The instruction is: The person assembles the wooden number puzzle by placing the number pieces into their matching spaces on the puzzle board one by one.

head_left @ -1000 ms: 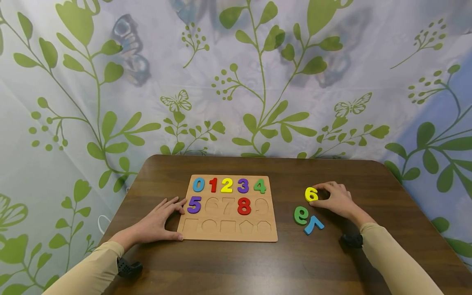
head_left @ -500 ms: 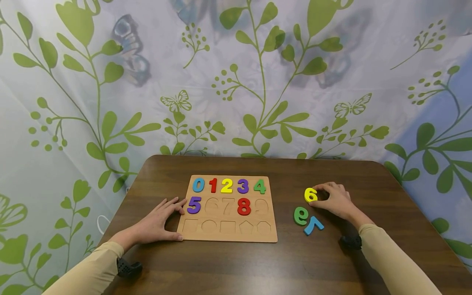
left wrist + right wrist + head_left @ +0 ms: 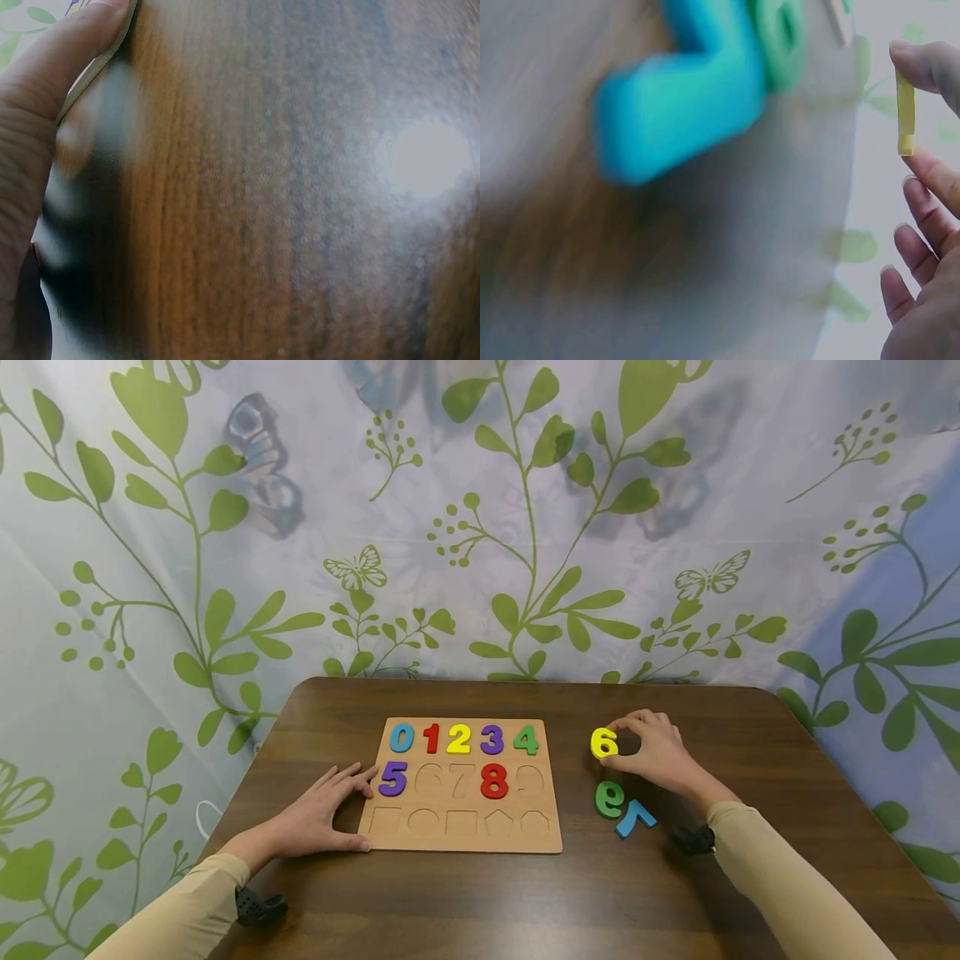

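My right hand [image 3: 656, 752] pinches a yellow number 6 piece [image 3: 603, 743] between thumb and index finger, right of the board. In the right wrist view the yellow 6 [image 3: 905, 112] shows edge-on, clear of the table, the other fingers spread below. My left hand [image 3: 318, 814] rests at the left edge of the wooden number board [image 3: 465, 842], fingers straight, fingertips and thumb against it. Seated in the board are 0 to 4 along the top row, with a purple 5 [image 3: 393, 778] and red 8 [image 3: 494, 781] below. Recesses for 6, 7, 9 and several shapes show bare wood.
A green 9 piece [image 3: 609, 799] and a blue 7 piece [image 3: 636, 818] lie on the brown table [image 3: 465, 910] between the board and my right arm. A leaf-patterned curtain [image 3: 420, 527] hangs behind the table's far edge.
My right hand has lifted the yellow 6 and carried it leftward and slightly up in the head view. The left hand holds its place at the board.
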Motion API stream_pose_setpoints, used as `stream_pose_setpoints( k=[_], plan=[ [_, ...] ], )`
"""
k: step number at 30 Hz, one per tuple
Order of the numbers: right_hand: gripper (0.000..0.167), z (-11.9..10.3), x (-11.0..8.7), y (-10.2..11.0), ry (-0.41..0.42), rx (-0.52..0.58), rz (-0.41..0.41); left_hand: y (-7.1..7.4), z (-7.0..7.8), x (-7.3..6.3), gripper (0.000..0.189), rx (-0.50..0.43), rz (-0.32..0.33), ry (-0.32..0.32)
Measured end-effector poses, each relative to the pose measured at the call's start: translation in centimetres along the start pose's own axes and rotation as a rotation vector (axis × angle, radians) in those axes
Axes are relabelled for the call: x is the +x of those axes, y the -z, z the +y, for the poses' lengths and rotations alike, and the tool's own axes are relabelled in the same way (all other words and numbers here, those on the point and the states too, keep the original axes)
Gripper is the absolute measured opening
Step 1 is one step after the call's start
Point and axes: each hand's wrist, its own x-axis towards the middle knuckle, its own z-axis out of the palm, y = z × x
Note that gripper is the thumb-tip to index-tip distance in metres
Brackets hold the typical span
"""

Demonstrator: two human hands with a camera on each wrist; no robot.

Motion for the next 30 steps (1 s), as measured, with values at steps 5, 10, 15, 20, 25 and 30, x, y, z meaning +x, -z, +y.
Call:
stream_pose_setpoints(
  k=[5, 10, 15, 20, 25, 30],
  plan=[
    [0.062, -3.3, 1.4, -0.3, 0.058, 0.015, -0.002, 0.0, 0.0, 0.0, 0.064, -0.001, 0.002, 0.0],
    [0.06, -6.7, 2.6, -1.3, 0.098, 0.01, -0.015, 0.1, 0.0, 0.0, 0.065, 0.004, 0.0, 0.007],
    [0.058, -9.7, 3.4, -2.7, 0.141, 0.011, -0.028, 0.1, 0.0, 0.0, 0.064, 0.0, -0.002, 0.009],
    [0.057, -12.1, 4.1, -4.2, 0.191, -0.012, -0.059, 0.0, -0.1, 0.0, 0.064, -0.001, -0.003, 0.01],
    [0.055, -14.6, 4.6, -5.7, 0.205, -0.062, -0.102, 0.1, 0.0, 0.0, 0.065, -0.003, -0.006, 0.012],
    [0.051, -16.9, 4.8, -7.0, 0.248, -0.091, -0.128, 0.2, 0.0, 0.0, 0.065, -0.006, -0.003, 0.004]
  ],
)
